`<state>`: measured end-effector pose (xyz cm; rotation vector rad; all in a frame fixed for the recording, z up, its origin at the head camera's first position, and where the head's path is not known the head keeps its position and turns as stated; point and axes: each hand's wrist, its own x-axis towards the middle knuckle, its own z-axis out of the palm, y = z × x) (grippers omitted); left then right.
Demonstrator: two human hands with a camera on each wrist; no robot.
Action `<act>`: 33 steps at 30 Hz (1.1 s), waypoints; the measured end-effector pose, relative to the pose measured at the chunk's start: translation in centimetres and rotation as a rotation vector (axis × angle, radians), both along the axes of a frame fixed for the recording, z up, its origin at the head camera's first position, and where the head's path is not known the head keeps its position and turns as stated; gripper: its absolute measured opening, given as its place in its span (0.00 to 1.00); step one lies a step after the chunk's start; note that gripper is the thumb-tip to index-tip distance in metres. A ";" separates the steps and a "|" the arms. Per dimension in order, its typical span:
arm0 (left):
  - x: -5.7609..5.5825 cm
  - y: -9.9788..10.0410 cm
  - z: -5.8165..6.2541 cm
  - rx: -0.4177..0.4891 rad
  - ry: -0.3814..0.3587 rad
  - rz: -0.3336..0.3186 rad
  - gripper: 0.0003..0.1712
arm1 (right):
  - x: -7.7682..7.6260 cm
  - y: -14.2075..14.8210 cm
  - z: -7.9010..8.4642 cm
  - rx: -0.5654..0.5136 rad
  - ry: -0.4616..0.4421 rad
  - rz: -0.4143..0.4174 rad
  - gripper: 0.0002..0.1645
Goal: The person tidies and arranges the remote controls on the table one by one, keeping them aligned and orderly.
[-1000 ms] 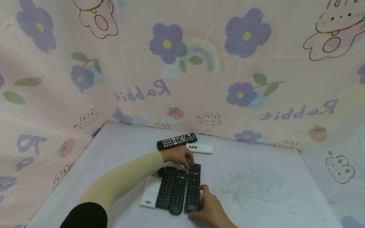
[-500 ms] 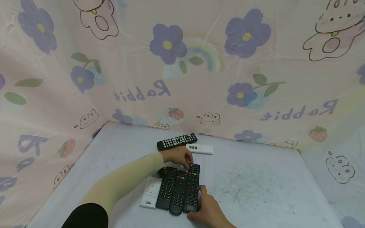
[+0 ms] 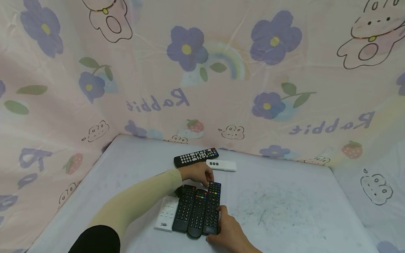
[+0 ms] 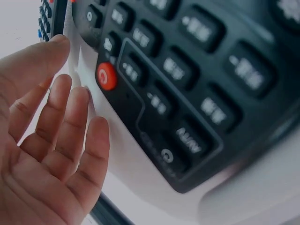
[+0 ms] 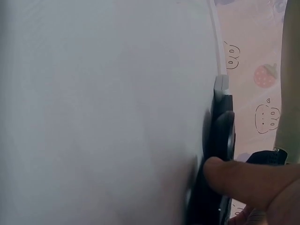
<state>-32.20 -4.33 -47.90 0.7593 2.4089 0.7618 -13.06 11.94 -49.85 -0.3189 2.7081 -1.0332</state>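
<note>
Four remote controls is more than I count, so several lie side by side in the head view: a white remote (image 3: 166, 215), a black remote (image 3: 184, 208), a round-ended black remote (image 3: 197, 217) and, rightmost, a long black remote (image 3: 213, 208). My right hand (image 3: 232, 234) holds that long one at its near end, thumb on the end and forefinger along the right side. At its far end is my left hand (image 3: 199, 172). The left wrist view shows the left fingers (image 4: 70, 131) relaxed, with the thumb by the remote's tip. In the right wrist view the right thumb (image 5: 234, 178) presses a dark edge.
Behind the left hand lie another black remote (image 3: 196, 157), set slantwise, and a slim white remote (image 3: 222, 165). The white table (image 3: 288, 209) has dark scuffs on the right. A patterned curtain (image 3: 218, 88) rises at its back and sides.
The long black remote has slid slightly left, closing the gap to the round-ended one. My right hand has moved left with it; the left hand has barely shifted.
</note>
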 end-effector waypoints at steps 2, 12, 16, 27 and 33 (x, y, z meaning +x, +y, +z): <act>0.0 0.0 0.0 0.000 0.011 -0.003 0.10 | -0.1 0.0 0.0 0.003 0.003 0.002 0.53; -0.3 0.0 0.0 -0.016 0.039 -0.008 0.12 | -0.5 0.1 0.2 0.066 0.014 0.030 0.56; -0.4 0.0 0.5 0.016 0.051 0.000 0.16 | -0.7 0.6 1.3 0.165 0.019 0.061 0.61; -0.3 -0.8 2.0 0.048 0.191 0.251 0.21 | -3.4 3.3 5.2 0.208 0.018 0.089 0.43; -0.6 -1.4 1.7 0.059 0.209 0.313 0.29 | -6.4 5.4 5.5 0.162 -0.001 0.132 0.35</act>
